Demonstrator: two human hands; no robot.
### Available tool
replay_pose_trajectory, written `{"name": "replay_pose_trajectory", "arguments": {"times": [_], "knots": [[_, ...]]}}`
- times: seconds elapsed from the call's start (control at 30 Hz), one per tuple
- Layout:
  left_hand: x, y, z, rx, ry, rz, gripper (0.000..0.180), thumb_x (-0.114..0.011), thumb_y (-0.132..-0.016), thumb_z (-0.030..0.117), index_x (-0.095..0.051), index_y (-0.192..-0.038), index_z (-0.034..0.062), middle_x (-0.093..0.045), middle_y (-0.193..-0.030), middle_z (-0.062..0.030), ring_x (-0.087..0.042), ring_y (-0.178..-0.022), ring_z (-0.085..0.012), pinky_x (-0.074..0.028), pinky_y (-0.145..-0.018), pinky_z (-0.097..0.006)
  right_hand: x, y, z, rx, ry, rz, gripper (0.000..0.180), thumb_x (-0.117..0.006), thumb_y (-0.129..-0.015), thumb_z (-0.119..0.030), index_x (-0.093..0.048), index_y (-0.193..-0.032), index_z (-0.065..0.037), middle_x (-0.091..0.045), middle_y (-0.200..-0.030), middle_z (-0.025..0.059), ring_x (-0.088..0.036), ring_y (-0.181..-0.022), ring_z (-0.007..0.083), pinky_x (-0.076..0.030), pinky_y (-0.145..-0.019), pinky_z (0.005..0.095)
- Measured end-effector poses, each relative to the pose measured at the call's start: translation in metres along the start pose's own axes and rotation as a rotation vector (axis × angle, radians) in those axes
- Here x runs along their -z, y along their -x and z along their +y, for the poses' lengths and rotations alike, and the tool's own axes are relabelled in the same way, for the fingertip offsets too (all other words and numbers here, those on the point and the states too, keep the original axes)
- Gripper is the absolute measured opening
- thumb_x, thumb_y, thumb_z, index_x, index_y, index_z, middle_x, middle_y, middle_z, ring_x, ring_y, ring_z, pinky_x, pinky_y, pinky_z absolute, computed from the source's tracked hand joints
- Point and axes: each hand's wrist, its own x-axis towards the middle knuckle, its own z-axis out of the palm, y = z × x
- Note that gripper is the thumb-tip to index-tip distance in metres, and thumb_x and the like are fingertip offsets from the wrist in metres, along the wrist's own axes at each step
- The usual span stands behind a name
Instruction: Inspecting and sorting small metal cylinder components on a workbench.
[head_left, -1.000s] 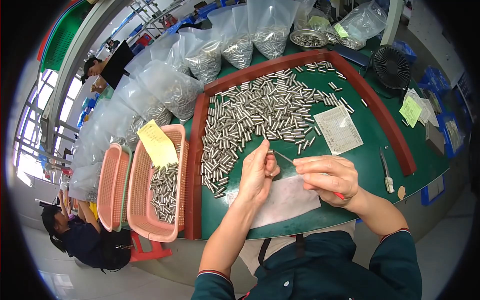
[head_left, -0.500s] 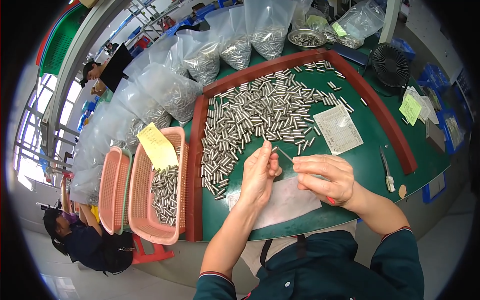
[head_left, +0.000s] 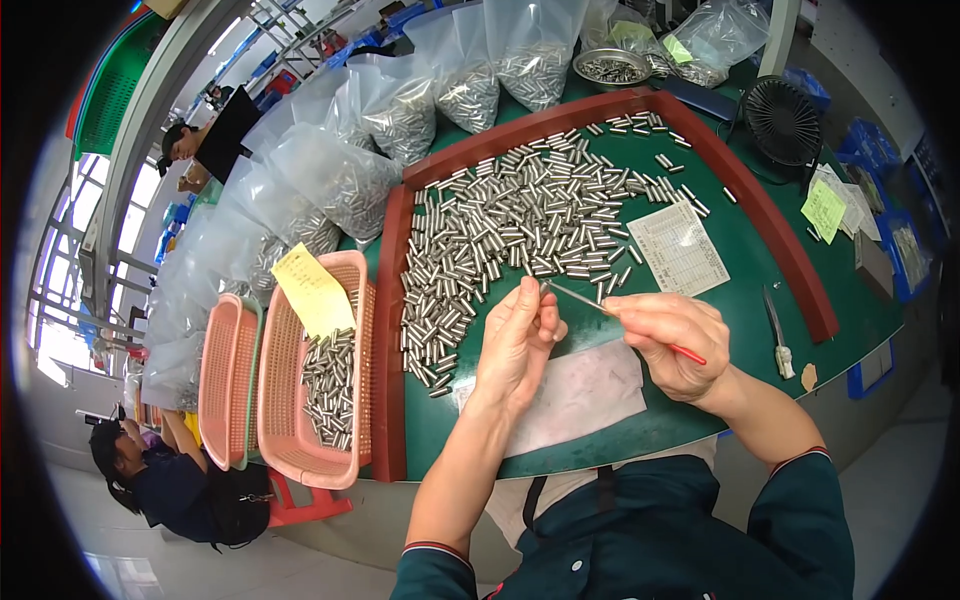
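My left hand (head_left: 518, 345) is closed, thumb against fingers, around a small silver metal pin (head_left: 530, 270) whose end pokes out above the thumb. My right hand (head_left: 680, 340) pinches a slim tool with a thin metal shaft (head_left: 578, 298) and a red handle end (head_left: 690, 355). The tip of that shaft points left and meets, or nearly meets, a small metal end at my left fingertips. Just beyond both hands spreads a big heap of short metal pins (head_left: 520, 210) on the green tabletop. Under my wrists lies a whitish, stained cloth (head_left: 585, 395).
A dark red frame (head_left: 395, 330) borders the pins. Pink baskets (head_left: 270, 440) stand at left, one holding pins and a yellow note. Pin-filled plastic bags (head_left: 355, 195) line the back. A printed sheet (head_left: 680, 250), a knife (head_left: 776, 335) and a fan (head_left: 782, 120) are at right.
My right hand has shifted right and turned, baring more of the shaft and the red handle end. My left hand keeps almost the same place and grip.
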Motion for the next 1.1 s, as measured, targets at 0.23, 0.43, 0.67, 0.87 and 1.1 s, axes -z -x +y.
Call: {"name": "replay_pose_trajectory", "arguments": {"times": [0.23,0.43,0.67,0.87,1.1], "knots": [[0.017,-0.009,0.004,0.069,0.362,-0.082,0.018,-0.057,-0.086,0.025,-0.052,-0.085,0.0077,-0.045,-0.065,0.0013,-0.039,-0.056,-0.0075,-0.035,-0.057,-0.022,0.001,0.000,-0.001,0.105,0.017,0.008,0.023,-0.070,-0.072,-0.010,-0.055,-0.087,0.001,-0.063,-0.078,0.0138,-0.064,-0.066,0.0238,-0.052,-0.054,0.0276],[0.010,-0.006,0.018,-0.354,-0.396,0.150,0.013,-0.058,-0.083,0.005,-0.057,-0.094,-0.0005,-0.058,-0.080,-0.0028,-0.054,-0.069,-0.0089,-0.045,-0.066,-0.022,-0.001,0.003,0.005,0.002,0.055,0.148,0.013,-0.061,-0.081,-0.009,-0.055,-0.085,0.002,-0.063,-0.076,0.0148,-0.063,-0.065,0.0228,-0.050,-0.053,0.0254],[0.009,-0.009,0.004,-0.902,-1.706,-0.047,0.013,-0.068,-0.066,0.002,-0.055,-0.069,0.0019,-0.051,-0.065,-0.0091,-0.050,-0.060,-0.0265,-0.039,-0.053,-0.035,0.001,0.000,0.005,-0.006,0.044,0.150,0.012,-0.061,-0.080,-0.006,-0.055,-0.085,0.002,-0.063,-0.076,0.0149,-0.063,-0.065,0.0228,-0.050,-0.053,0.0257],[0.019,-0.016,0.008,-0.971,-1.653,0.081,0.012,-0.066,-0.069,0.002,-0.054,-0.070,0.0012,-0.050,-0.064,-0.0099,-0.048,-0.060,-0.0271,-0.038,-0.055,-0.036,0.002,-0.002,0.004,-0.026,0.022,0.146,0.011,-0.062,-0.079,-0.004,-0.055,-0.085,0.003,-0.063,-0.075,0.0155,-0.063,-0.065,0.0229,-0.050,-0.053,0.0260],[0.010,0.002,0.035,-0.503,-0.247,0.178,0.015,-0.053,-0.088,0.013,-0.054,-0.094,-0.0004,-0.060,-0.082,-0.0104,-0.057,-0.070,-0.0122,-0.047,-0.067,-0.023,0.005,0.000,0.011,-0.042,0.037,0.197,0.009,-0.060,-0.080,-0.002,-0.055,-0.086,0.003,-0.063,-0.080,0.0151,-0.062,-0.068,0.0230,-0.050,-0.058,0.0259]]}}
